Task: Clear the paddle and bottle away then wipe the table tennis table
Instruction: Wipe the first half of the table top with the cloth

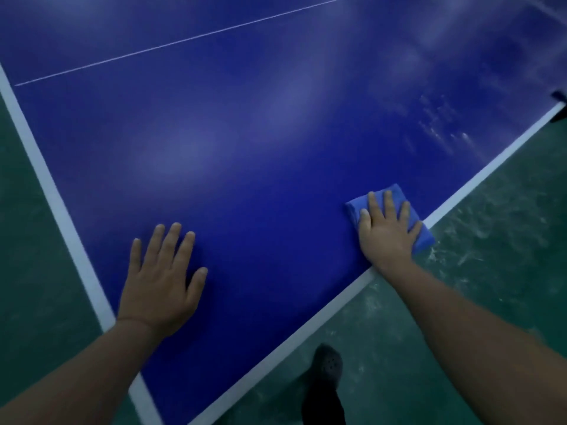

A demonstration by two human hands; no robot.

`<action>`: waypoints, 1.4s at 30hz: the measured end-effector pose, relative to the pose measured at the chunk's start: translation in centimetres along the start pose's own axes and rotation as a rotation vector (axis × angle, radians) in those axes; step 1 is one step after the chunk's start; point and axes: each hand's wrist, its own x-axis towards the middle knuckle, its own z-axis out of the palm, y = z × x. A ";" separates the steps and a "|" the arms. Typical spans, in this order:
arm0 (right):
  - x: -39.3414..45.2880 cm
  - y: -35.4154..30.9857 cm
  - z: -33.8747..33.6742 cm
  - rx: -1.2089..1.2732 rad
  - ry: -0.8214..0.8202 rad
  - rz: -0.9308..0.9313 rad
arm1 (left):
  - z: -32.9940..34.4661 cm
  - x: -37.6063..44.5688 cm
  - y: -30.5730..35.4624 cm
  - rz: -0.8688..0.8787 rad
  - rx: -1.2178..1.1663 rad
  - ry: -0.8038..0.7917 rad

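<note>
Table tennis counter (245, 133) shows no paddle or bottle in my view, so I judge clearing done. My right hand (387, 230) presses a blue cloth (395, 191) flat-fingered at the near edge; left hand (159, 283) rests open. Streaks (438, 124) remain farther along.

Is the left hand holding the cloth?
No, the left hand lies flat and bare on the table, while the right hand presses the cloth near the table's edge.

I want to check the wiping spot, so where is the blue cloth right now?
In the head view, the blue cloth lies flat under the right hand on the table tennis table, against its white right edge line near the closest corner.
</note>
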 end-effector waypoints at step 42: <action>12.5 9.3 -3.5 -0.186 -0.052 -0.419 | 2.8 5.6 16.5 -0.326 -0.179 0.000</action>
